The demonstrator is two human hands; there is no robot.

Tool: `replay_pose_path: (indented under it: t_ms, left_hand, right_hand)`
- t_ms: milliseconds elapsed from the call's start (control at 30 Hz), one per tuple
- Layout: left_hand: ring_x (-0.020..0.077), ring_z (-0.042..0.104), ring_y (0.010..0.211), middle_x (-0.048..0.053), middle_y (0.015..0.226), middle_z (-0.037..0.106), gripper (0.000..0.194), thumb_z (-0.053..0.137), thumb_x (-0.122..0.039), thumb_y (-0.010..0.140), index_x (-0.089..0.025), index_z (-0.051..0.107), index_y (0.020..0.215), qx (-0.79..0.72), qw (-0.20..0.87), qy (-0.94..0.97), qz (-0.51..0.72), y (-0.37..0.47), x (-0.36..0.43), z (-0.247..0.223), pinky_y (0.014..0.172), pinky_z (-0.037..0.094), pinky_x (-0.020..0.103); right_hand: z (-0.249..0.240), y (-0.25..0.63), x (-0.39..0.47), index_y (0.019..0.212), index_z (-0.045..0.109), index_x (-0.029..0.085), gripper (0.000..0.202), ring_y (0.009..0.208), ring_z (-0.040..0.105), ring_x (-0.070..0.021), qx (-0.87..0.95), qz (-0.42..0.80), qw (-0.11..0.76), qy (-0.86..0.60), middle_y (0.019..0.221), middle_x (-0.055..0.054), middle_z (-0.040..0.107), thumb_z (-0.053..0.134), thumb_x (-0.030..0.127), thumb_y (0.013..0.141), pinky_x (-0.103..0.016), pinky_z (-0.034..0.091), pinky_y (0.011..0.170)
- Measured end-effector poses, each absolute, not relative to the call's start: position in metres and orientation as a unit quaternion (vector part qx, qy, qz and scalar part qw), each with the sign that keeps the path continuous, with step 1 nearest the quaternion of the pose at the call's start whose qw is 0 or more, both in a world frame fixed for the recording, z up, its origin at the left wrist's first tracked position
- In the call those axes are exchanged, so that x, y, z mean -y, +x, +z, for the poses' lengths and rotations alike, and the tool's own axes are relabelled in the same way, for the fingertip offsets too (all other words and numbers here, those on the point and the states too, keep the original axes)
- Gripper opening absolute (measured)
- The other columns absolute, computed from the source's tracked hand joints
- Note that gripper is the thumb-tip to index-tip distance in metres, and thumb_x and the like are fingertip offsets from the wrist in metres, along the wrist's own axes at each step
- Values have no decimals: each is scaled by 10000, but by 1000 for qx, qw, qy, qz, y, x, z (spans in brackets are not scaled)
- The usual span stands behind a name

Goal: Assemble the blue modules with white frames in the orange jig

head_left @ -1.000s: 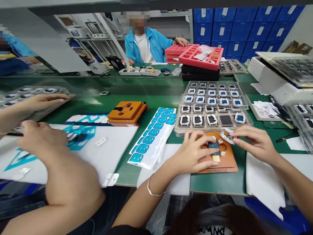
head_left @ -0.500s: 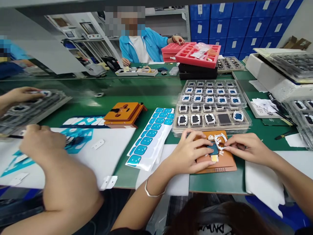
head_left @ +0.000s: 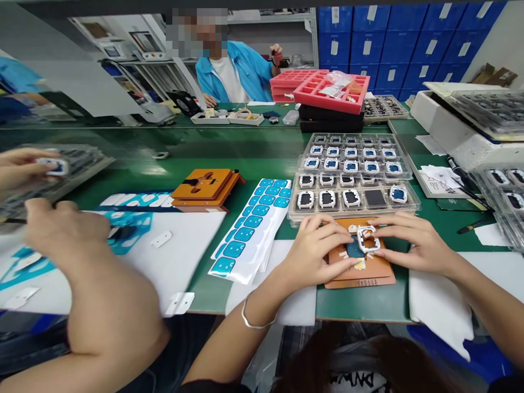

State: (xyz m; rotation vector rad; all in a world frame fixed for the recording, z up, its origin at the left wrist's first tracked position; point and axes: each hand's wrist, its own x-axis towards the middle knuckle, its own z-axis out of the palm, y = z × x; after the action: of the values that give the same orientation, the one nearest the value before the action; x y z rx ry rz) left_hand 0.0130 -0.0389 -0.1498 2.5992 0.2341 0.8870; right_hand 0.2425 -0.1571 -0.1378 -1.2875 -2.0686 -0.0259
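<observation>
Head view. Right hand pinches the white rounded-square frame by its 3 o'clock side, over the orange fixture plate, about 1 o'clock from plate centre. Left hand: fingertips at 9 to 10 o'clock of the dark blue panel; cannot tell whether gripping. Handling (judged): frame light, fairly stiff, thin-walled, perhaps slick; hold outer rims at 3 and 9 o'clock, lightly. Panel probably scratches; edges only.
</observation>
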Motion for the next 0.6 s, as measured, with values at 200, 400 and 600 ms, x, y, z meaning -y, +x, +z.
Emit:
replay_pose_path:
  t_ms: [200,400,600]
  left_hand:
    - [264,514,1054,69,1107,684,478,746,-525,769,-219,663,1126,-141,239,903,329,14,38,-152,940,443,460]
    - [283,497,1075,74,1152,663,489,741,-516,770,-224,666,1155,-157,219,920,286,15,41,-152,939,424,487]
    - [291,484,1088,83,1155,657,481,715,-524,789,-221,663,1159,-165,212,922,279,13,41,-152,950,412,493]
  right_hand:
    - [-144,225,157,1035,706,184,193,836,664,-207,798,-68,350,-486,1079,-121,735,669,303,888,-385,545,736]
    - [-146,222,154,1053,698,187,194,827,637,-214,798,-51,359,-481,1108,-111,737,671,293,892,-407,545,725]
    - [-147,223,152,1063,694,191,201,891,635,-231,803,-36,362,-473,1119,-108,737,685,280,882,-436,544,788]
